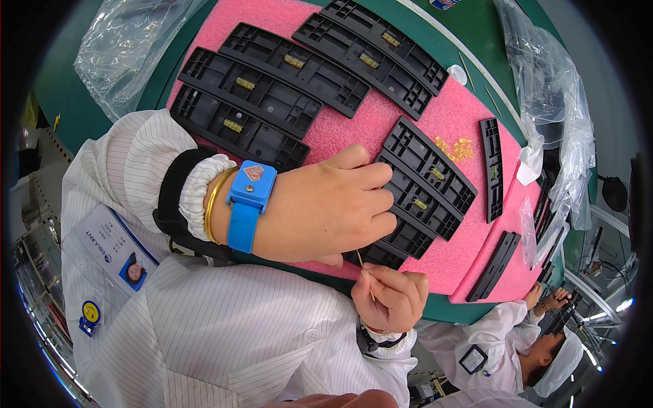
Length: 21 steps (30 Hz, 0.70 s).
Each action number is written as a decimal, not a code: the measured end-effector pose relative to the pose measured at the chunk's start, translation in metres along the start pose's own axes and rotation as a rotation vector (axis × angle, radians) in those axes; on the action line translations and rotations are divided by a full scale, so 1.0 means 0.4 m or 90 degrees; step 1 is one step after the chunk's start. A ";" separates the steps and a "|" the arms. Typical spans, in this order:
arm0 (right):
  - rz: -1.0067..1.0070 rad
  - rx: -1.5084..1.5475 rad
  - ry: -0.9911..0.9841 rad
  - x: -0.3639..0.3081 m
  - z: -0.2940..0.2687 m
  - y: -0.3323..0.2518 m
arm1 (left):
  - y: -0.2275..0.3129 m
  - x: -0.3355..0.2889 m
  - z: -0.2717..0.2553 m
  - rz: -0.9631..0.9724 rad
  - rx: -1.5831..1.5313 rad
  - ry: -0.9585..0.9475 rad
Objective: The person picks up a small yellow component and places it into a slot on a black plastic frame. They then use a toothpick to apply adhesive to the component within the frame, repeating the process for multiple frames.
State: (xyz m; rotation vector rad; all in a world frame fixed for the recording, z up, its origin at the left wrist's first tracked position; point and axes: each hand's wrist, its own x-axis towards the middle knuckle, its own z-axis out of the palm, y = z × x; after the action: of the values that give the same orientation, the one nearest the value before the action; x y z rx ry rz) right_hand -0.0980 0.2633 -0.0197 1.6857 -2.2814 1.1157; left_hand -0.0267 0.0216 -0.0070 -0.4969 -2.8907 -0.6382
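My left hand (pixel 326 204), with a blue strap on its wrist, lies with curled fingers over the left end of a group of black plastic frames (pixel 435 180). It appears to grip the nearest frame, whose held edge is hidden beneath the fingers. My right hand (pixel 391 296) pinches a thin stick (pixel 361 259) between thumb and fingertips. The stick's upper end meets the near black frame (pixel 382 254), close under my left hand. Small yellow-green vials (pixel 437 174) sit in the middle of the frames in this group.
More black frames with vials (pixel 272 81) lie at the far left on a pink foam mat (pixel 367 129). Loose yellow vials (pixel 457 147) are piled right of centre. Single black bars (pixel 492 170) lie farther right. Clear plastic bags (pixel 544 88) hang over the edge. A co-worker (pixel 503 333) sits at lower right.
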 end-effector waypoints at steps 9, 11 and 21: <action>0.000 -0.005 0.003 0.000 -0.001 0.001 | 0.000 0.002 -0.003 0.000 -0.006 0.001; 0.005 -0.003 0.005 -0.002 0.001 0.002 | 0.000 0.001 -0.002 0.000 -0.008 -0.005; 0.003 0.001 0.023 -0.006 0.010 0.012 | 0.000 -0.002 0.008 -0.001 0.001 0.010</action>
State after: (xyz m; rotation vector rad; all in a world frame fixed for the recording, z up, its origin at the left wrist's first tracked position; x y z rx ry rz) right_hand -0.0997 0.2634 -0.0261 1.6469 -2.2651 1.1403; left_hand -0.0260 0.0227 -0.0101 -0.4863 -2.8770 -0.6383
